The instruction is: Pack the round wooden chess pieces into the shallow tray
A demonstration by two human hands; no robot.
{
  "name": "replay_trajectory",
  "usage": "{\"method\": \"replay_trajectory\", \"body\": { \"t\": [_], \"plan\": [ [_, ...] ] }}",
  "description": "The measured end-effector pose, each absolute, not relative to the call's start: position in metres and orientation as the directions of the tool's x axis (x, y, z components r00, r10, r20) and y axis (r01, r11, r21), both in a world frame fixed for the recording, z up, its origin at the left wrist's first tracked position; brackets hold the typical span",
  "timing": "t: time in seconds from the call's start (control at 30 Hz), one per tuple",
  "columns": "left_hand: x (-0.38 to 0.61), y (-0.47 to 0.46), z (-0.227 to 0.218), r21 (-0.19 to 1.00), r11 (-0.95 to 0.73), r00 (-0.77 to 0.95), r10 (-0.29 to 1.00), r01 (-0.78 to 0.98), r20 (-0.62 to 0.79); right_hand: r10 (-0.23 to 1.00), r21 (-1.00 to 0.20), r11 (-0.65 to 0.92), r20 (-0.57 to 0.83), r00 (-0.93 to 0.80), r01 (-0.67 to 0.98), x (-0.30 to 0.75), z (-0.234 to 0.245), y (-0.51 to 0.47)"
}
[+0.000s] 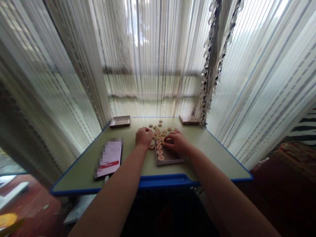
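A: What does the person's right hand (175,142) have?

B: Its thumb and fingertips meet around a round piece (164,144) at the far end of the open tray (172,162), so that grip is pinched on it. The forearm comes in over the tray's near right side.

A: And the left hand (144,137)?

B: It sits just left of the tray, fingers curled, next to the scattered pieces (163,134). Whether its grip holds anything cannot be told, as the fingertips are too small to make out. One flat piece (151,146) lies on the surface (214,154) beside the tray's left wall.

A: How does the tray look inside?

B: A line of pieces (160,152) with red marks runs along its left wall, faces up.

A: And the scattered ones?

B: They lie in a loose cluster beyond the tray, with a few apart toward the far edge.

A: What else is there?

B: A phone (112,156) at the left with a cable (106,179) at its near end, a shallow box (120,121) near the far left corner, and another box (189,120) near the far right corner. Striped curtains (158,75) hang behind the surface
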State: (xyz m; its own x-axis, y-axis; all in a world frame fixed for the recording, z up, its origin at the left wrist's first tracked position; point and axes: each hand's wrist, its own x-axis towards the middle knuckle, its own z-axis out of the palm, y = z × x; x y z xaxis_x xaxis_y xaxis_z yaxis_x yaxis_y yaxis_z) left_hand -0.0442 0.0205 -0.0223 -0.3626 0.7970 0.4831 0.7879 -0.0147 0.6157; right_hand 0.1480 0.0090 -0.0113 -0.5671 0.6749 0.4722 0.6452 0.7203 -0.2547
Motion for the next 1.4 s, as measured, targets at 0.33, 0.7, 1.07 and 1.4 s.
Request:
{"method": "replay_trajectory", "body": {
  "t": [0.33, 0.7, 1.07, 1.4],
  "plan": [
    [-0.0438, 0.0191, -0.0228, 0.604, -0.02, -0.348, 0.802, 0.797, 0.486, 0.688, -0.276, 0.71, 0.469, -0.554, 0.648, 0.1487, -0.0139, 0.011],
    [-0.0447, 0.0201, -0.0216, 0.624, -0.013, -0.38, 0.783, 0.782, 0.493, 0.692, -0.285, 0.708, 0.461, -0.555, 0.646, 0.1488, -0.0114, 0.0074],
    [-0.0437, 0.0181, -0.0203, 0.617, -0.007, -0.369, 0.796, 0.787, 0.48, 0.689, -0.281, 0.709, 0.471, -0.551, 0.647, 0.1463, -0.0131, 0.0103],
    [-0.044, 0.0178, -0.0211, 0.624, -0.003, -0.377, 0.795, 0.781, 0.476, 0.676, -0.278, 0.725, 0.464, -0.573, 0.63, 0.1473, -0.0113, 0.0089]
  ]
}}
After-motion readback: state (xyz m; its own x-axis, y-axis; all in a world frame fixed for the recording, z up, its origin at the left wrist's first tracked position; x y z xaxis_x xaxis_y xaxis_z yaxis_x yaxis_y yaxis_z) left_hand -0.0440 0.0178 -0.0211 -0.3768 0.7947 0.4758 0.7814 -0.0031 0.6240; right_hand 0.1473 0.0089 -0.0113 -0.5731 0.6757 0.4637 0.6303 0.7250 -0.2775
